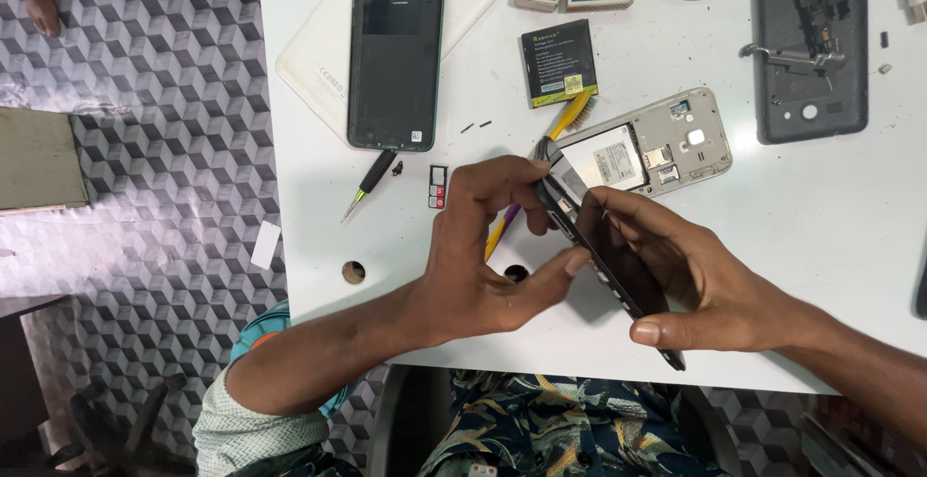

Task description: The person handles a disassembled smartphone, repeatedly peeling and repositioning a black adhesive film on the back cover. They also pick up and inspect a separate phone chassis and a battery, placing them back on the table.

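Observation:
Both my hands hold a black smartphone (601, 253) tilted on edge above the white table (830, 216). My left hand (483, 255) pinches its upper end between thumb and fingers. My right hand (705, 279) grips its lower end, thumb along the edge. Just behind it lies an open silver phone (666, 144) with its battery bay exposed. A yellow and purple pry tool (570, 115) runs under my left hand.
On the table lie a dark green phone back cover (396, 52) over a white case (314, 52), a loose black battery (559, 62), a small screwdriver (372, 180), a SIM tray (438, 187), a grey phone frame (809, 47), two small boxes and white cable. Patterned floor at left.

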